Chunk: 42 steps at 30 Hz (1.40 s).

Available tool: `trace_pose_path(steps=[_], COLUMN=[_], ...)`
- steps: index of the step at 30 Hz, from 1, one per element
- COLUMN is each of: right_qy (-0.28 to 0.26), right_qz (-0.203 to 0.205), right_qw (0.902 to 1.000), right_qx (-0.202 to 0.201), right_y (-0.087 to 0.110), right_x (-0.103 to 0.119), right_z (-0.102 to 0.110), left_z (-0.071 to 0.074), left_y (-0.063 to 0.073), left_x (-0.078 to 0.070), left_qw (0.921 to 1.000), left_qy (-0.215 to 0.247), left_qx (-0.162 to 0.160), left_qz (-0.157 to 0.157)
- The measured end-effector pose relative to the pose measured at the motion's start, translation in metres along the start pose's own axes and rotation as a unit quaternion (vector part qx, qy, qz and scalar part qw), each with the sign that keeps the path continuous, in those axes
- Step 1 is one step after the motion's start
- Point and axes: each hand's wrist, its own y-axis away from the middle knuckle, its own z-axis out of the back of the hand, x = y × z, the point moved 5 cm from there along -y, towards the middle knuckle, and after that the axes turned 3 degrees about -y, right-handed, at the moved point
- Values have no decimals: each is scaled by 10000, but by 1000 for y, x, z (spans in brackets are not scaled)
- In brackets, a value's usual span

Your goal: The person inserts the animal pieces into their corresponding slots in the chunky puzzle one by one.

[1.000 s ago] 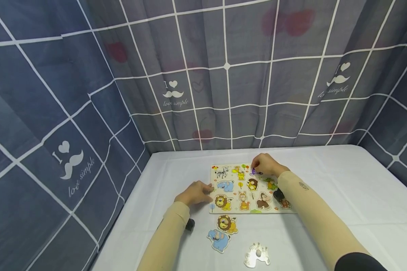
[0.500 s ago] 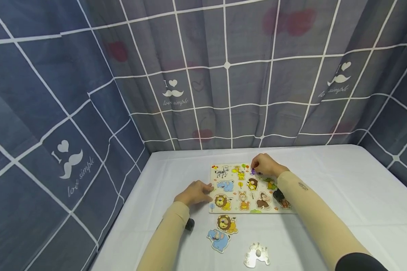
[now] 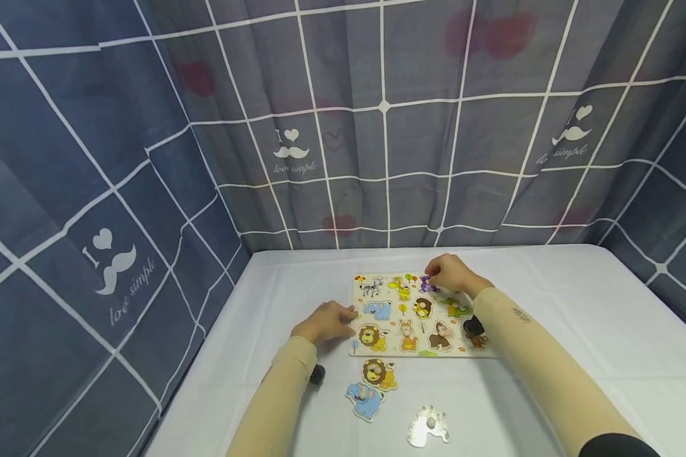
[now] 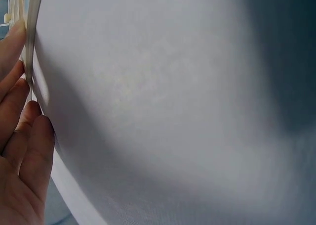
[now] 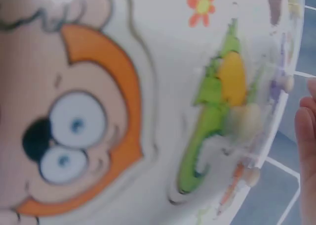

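A wooden animal puzzle board point(image 3: 351, 349) lies on the white table, with pieces such as a lion, giraffe, zebra and crocodile in it. My left hand point(image 3: 324, 322) rests at the board's left edge; in the left wrist view its fingers point(image 4: 37, 151) touch that edge. At the far right corner of the board, my right hand point(image 3: 453, 274) hovers by a purple animal piece point(image 3: 427, 285), which sits in its place. In the right wrist view the right fingers point(image 5: 307, 128) show apart from the piece's knob. The right hand partly hides that corner.
In front of the board lie a loose lion piece point(image 3: 379, 374), an overlapping or touching elephant piece point(image 3: 366, 401) and a face-down piece point(image 3: 429, 426) with a knob. A dark checked curtain point(image 3: 354, 152) stands behind and to both sides of the white table point(image 3: 251, 304).
My right hand has come up slightly off the purple piece, which shows more now. My left hand keeps its place at the board's edge. The head view has shifted a little.
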Motion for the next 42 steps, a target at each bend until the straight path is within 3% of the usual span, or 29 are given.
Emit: trace_pose_path(steps=[7, 12, 16, 31, 42], right_qy=[-363, -376, -361, -733, -931], right_qz=[-91, 95, 438, 804, 1399], right_qw=[9992, 9992, 9982, 9907, 9767], right_qx=[-110, -50, 181, 817, 1333], right_y=[9, 13, 18, 51, 68], right_x=[9, 20, 34, 67, 97], right_z=[15, 14, 6, -31, -60], left_z=[2, 2, 4, 2, 3], left_y=[0, -1, 0, -1, 2], left_x=[-3, 0, 3, -1, 0], left_qw=[10000, 10000, 10000, 9998, 9998], left_qy=[-52, -21, -33, 128, 175], left_qx=[38, 16, -30, 2, -27], left_qz=[-51, -50, -33, -124, -47])
